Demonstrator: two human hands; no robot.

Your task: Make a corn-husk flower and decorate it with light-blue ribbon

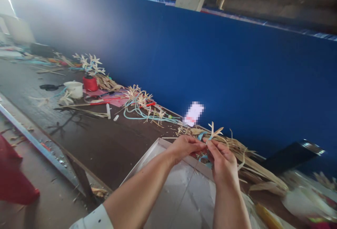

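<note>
A pale dried-husk flower (215, 131) points upward just above my fingertips, with its petals spread. My right hand (223, 157) is closed in a pinch around its base. Close against it, my left hand (186, 147) pinches too, thumb and finger touching at the same spot. A light blue strip (201, 136) loops behind the fingers, and more of it hangs below them. What exactly lies between the left fingertips is hidden. Both hands are over the far edge of a shallow white tray (181, 194).
Dried husk strips (252, 165) lie to the right. Along the blue wall (210, 64) are finished husk flowers (138, 96) on blue stems, a red thread spool (90, 83), a white cup (74, 89) and black scissors (50, 87). A red stool (15, 172) stands at lower left.
</note>
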